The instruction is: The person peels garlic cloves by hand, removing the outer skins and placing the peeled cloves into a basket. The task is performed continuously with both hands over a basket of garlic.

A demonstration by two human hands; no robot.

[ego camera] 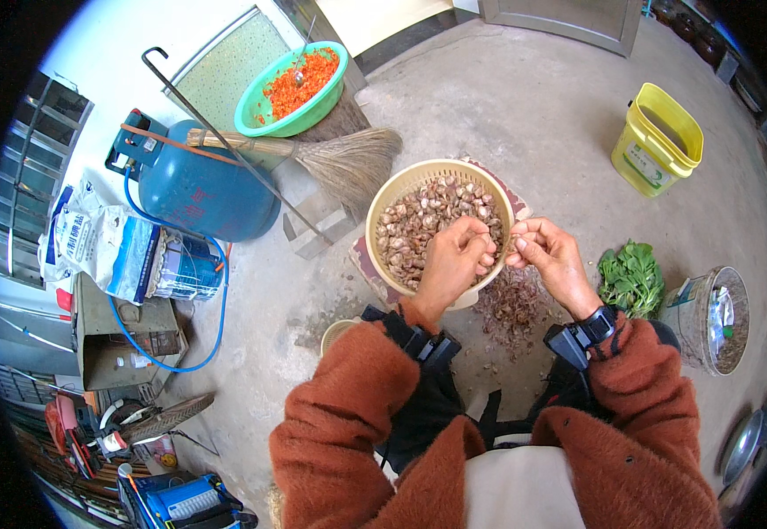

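Note:
A cream plastic colander full of small purplish-brown bulbs or cloves, apparently garlic, stands in front of me. My left hand is over its near right part, fingers curled around what looks like a clove, mostly hidden by the fingers. Just past the right rim, my right hand pinches a small brownish piece, apparently garlic, between thumb and fingers. The two hands are close but apart. Below them, a pile of dry purplish skins lies on the floor. Under the colander shows a reddish, worn board or low stool.
Right: leafy greens, a bucket holding rubbish, a yellow bucket. Left: a blue gas cylinder with a blue hose, a straw broom, a metal rod. A green basin holds chopped red peppers.

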